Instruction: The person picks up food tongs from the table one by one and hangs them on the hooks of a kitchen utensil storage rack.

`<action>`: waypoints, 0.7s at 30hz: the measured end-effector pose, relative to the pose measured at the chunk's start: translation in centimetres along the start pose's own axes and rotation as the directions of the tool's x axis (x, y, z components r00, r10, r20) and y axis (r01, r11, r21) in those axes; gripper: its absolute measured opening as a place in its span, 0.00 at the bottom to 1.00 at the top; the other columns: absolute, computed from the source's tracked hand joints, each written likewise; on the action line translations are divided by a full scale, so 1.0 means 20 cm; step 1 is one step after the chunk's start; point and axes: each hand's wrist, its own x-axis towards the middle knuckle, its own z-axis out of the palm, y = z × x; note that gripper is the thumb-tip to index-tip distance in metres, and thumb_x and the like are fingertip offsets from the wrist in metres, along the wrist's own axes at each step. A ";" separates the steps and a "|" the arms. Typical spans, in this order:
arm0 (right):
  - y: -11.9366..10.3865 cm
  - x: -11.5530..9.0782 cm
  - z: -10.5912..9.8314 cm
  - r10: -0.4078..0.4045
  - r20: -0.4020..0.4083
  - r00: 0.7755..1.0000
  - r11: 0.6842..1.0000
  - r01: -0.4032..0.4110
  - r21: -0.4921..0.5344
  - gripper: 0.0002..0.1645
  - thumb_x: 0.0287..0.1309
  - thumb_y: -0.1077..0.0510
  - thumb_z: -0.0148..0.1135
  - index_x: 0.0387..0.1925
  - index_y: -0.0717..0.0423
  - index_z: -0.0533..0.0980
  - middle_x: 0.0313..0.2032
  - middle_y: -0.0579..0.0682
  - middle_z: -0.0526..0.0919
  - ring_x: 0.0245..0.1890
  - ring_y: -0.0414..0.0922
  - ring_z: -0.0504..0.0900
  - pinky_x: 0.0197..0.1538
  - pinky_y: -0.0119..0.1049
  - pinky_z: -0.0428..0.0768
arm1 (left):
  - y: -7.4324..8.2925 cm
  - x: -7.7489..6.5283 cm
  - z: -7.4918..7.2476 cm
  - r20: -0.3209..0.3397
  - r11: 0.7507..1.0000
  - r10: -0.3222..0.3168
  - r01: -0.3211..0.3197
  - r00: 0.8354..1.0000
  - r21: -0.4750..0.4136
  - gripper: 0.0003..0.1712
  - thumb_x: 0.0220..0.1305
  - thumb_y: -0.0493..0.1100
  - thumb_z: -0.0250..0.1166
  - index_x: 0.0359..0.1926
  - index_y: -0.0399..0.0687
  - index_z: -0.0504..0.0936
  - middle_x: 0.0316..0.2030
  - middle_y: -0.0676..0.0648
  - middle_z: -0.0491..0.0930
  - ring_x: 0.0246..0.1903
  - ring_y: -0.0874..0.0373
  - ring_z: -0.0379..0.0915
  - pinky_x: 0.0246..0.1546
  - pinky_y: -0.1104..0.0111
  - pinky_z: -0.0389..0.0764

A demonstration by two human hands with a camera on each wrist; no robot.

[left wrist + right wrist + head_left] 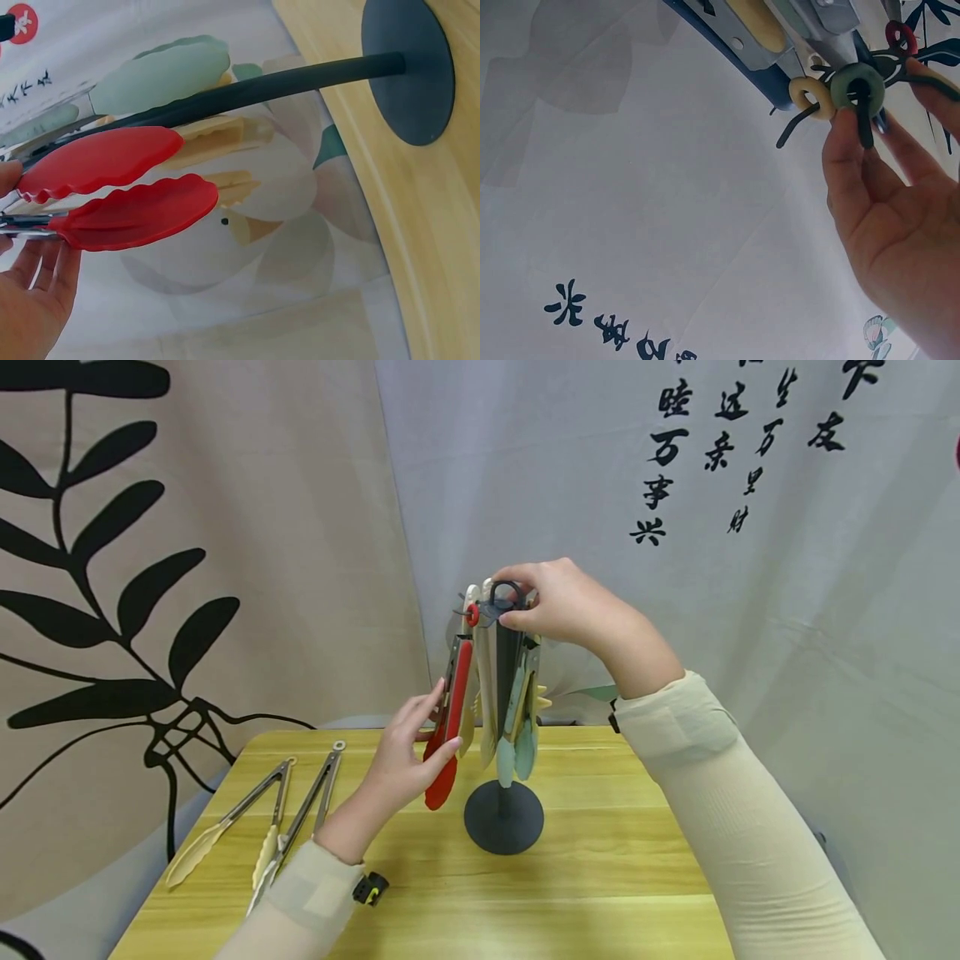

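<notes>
A dark utensil stand (504,831) rises from the table, several kitchen tongs hanging around its top. My left hand (401,760) holds red-tipped tongs (459,689) against the stand's left side, thumb in front and fingers behind. Their red ring sits at a hook near the top. In the left wrist view the two red scalloped heads (142,214) are slightly apart. My right hand (566,602) grips the stand's top loop between thumb and fingers. Close to those fingers, a green ring (843,84) and a yellow ring (825,97) hang on hooks. Green tongs (527,752) hang on the right side.
Tongs with cream tips (197,857) lie spread on the wooden table (600,860) at left, beside metal tongs (307,806). Behind the table hangs a pale cloth (510,460) with dark writing and leaf prints.
</notes>
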 end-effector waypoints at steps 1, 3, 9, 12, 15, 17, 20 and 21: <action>0.00 0.00 0.00 0.001 0.001 1.000 1.000 -0.001 -0.001 0.33 0.61 0.52 0.61 0.67 0.44 0.64 0.51 0.52 0.79 0.43 0.45 0.81 0.47 0.40 0.80 | 0.00 0.00 0.00 0.001 1.000 -0.002 0.002 1.000 -0.004 0.45 0.57 0.40 0.68 0.72 0.57 0.57 0.56 0.46 0.71 0.48 0.54 0.72 0.43 0.59 0.83; 0.00 0.00 0.00 0.003 0.002 1.000 1.000 -0.003 -0.001 0.33 0.61 0.52 0.61 0.67 0.44 0.64 0.51 0.52 0.79 0.43 0.44 0.81 0.47 0.39 0.80 | 0.00 0.00 0.00 0.003 1.000 -0.006 0.006 1.000 -0.009 0.44 0.57 0.40 0.68 0.72 0.57 0.57 0.56 0.46 0.71 0.48 0.54 0.72 0.43 0.59 0.83; 0.00 0.00 0.00 0.003 0.003 1.000 1.000 -0.003 0.005 0.33 0.61 0.53 0.61 0.67 0.44 0.64 0.51 0.52 0.79 0.43 0.45 0.81 0.46 0.39 0.80 | 0.01 0.01 0.02 0.010 1.000 -0.020 0.020 1.000 0.010 0.46 0.57 0.41 0.68 0.73 0.60 0.55 0.55 0.46 0.71 0.49 0.55 0.72 0.43 0.61 0.83; 0.00 0.00 0.00 -0.004 0.001 1.000 1.000 0.004 0.007 0.33 0.60 0.53 0.61 0.67 0.44 0.65 0.51 0.52 0.79 0.43 0.45 0.81 0.47 0.40 0.80 | 0.01 0.01 0.03 0.015 1.000 -0.029 0.029 0.999 0.004 0.46 0.57 0.41 0.68 0.73 0.61 0.54 0.56 0.46 0.71 0.49 0.55 0.72 0.43 0.61 0.82; 0.00 0.00 0.00 -0.012 0.001 1.000 1.000 0.012 0.007 0.32 0.60 0.53 0.61 0.66 0.44 0.65 0.51 0.52 0.79 0.43 0.45 0.81 0.46 0.40 0.80 | 0.00 0.01 0.04 0.022 0.999 -0.040 0.040 0.999 -0.017 0.46 0.58 0.41 0.68 0.73 0.62 0.54 0.56 0.46 0.70 0.49 0.54 0.72 0.44 0.59 0.82; 0.01 0.00 0.00 -0.016 0.000 1.000 1.000 0.016 0.005 0.32 0.60 0.52 0.61 0.66 0.44 0.66 0.51 0.52 0.79 0.43 0.45 0.81 0.46 0.39 0.80 | 0.00 0.01 0.05 0.029 0.999 -0.042 0.043 0.999 -0.023 0.46 0.58 0.42 0.68 0.73 0.62 0.53 0.56 0.46 0.70 0.49 0.54 0.72 0.45 0.58 0.82; 0.01 -0.01 0.00 -0.024 -0.001 1.000 1.000 0.024 0.007 0.32 0.60 0.53 0.61 0.66 0.45 0.66 0.51 0.52 0.79 0.43 0.45 0.81 0.46 0.40 0.80 | -0.01 0.01 0.07 0.035 0.999 -0.049 0.050 0.998 -0.021 0.47 0.58 0.42 0.68 0.73 0.64 0.52 0.56 0.47 0.70 0.49 0.55 0.71 0.45 0.59 0.82; 0.01 -0.01 0.00 -0.026 -0.001 1.000 1.000 0.026 0.008 0.32 0.60 0.53 0.61 0.66 0.45 0.66 0.51 0.52 0.79 0.43 0.45 0.81 0.46 0.40 0.80 | -0.01 0.01 0.07 0.037 0.998 -0.053 0.054 0.998 -0.020 0.47 0.58 0.42 0.68 0.73 0.65 0.52 0.56 0.47 0.70 0.49 0.56 0.71 0.45 0.59 0.82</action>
